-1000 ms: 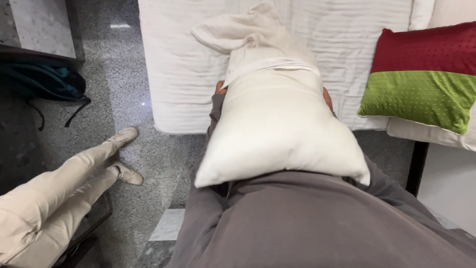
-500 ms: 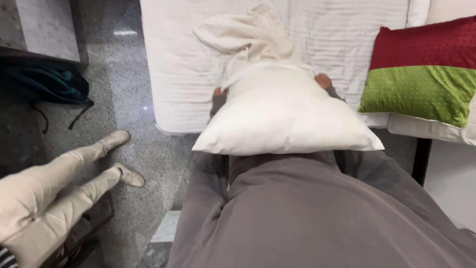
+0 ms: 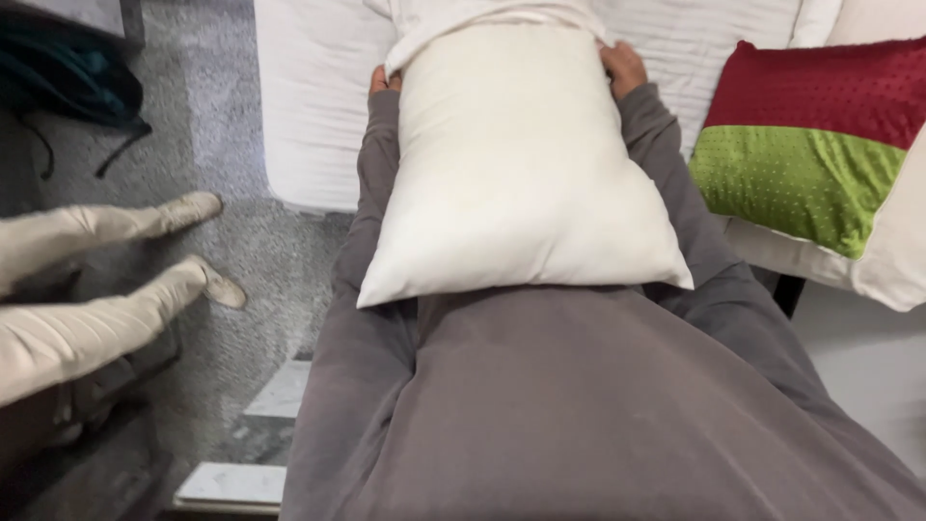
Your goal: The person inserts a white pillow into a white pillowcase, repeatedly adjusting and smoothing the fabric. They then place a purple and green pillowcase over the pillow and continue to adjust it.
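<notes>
Both hands, left hand (image 3: 384, 81) and right hand (image 3: 623, 68), clamp the far corners of the cream pillow (image 3: 511, 164) over the bed (image 3: 309, 106). The white pillowcase (image 3: 453, 14) bunched beyond the pillow could snag or slip off if either grip loosens.

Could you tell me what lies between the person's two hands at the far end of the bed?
In the head view, the cream pillow fills the stretch between the left hand and the right hand.

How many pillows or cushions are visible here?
3: a plain white pillow held between both hands, a red-and-green dotted cushion at right, and a white pillow beneath it. Others may lie out of frame.
</notes>
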